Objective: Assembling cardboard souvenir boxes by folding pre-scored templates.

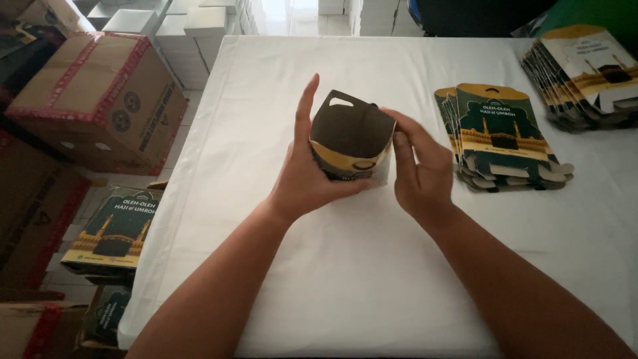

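The small gift box (351, 141) sits clamped between the left hand (304, 174) and right hand (419, 169).

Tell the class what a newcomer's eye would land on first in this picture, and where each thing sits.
First, the two hands at the middle of the white table: the left hand and right hand hold a half-folded dark gift box between them. Next, the stack of flat boxes just to the right, with another pile at the far right corner. On the floor to the left stands a big taped carton.
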